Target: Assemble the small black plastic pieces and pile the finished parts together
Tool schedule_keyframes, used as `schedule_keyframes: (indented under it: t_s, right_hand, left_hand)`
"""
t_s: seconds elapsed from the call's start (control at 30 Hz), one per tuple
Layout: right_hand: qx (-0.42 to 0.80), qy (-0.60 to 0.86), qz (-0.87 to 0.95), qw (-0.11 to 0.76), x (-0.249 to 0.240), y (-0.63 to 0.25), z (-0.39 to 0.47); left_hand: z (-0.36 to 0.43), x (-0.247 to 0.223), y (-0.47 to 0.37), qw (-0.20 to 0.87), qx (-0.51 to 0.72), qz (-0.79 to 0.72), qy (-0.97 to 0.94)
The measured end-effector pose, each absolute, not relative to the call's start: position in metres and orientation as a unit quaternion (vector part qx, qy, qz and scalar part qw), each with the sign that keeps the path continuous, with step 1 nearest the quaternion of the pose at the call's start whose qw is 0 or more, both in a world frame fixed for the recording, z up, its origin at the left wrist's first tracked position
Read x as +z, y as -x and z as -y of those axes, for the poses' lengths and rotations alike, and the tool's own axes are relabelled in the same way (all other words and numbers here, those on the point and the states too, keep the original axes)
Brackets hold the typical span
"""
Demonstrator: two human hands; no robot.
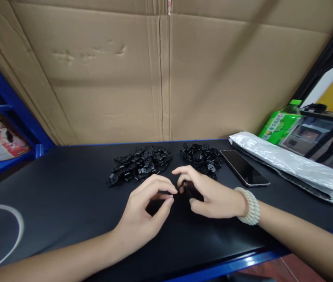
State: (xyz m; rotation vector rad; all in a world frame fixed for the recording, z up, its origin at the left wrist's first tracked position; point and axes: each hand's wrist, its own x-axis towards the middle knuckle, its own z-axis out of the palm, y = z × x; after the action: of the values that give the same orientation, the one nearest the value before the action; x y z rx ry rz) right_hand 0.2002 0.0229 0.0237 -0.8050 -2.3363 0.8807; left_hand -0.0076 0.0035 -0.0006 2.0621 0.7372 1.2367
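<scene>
My left hand (145,207) is over the middle of the black tabletop, its thumb and fingertips drawn together in a pinch. Whatever lies between those tips, if anything, is too small or hidden to make out. Just right of it is my right hand (210,192), with a coiled pale band (250,206) on the wrist. Its thumb and fingers are curved but apart, and no held object shows. Behind my left hand lies a heap of small black plastic parts (143,160), some round with holes. A smaller pile of similar black parts (201,156) sits behind my right hand.
A phone (245,168) lies right of the smaller pile, beside a long silvery plastic package (286,162). A green pack (280,125) stands at the back right. Cardboard (110,78) walls the table's back edge. A white cable (19,219) loops at the left.
</scene>
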Motion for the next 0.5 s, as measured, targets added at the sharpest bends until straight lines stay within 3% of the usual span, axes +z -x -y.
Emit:
schedule_keyframes:
  t_s: [0.07, 0.17, 0.33, 0.5]
  right_hand:
    - [0.186, 0.333, 0.875, 0.297, 0.027, -0.213, -0.032]
    - [0.089, 0.395, 0.843, 0.354, 0.030, -0.238, -0.049]
    - [0.099, 0.424, 0.833, 0.341, 0.025, -0.258, -0.066]
    - [0.065, 0.417, 0.821, 0.384, 0.023, -0.241, -0.054]
  left_hand:
    - [-0.001, 0.000, 0.009, 0.272, 0.456, -0.283, -0.799]
    - [0.001, 0.002, 0.012, 0.236, 0.427, -0.288, -0.824]
    - [0.007, 0.001, 0.015, 0.178, 0.340, -0.287, -0.878]
    - [0.015, 0.002, 0.016, 0.114, 0.215, -0.276, -0.930]
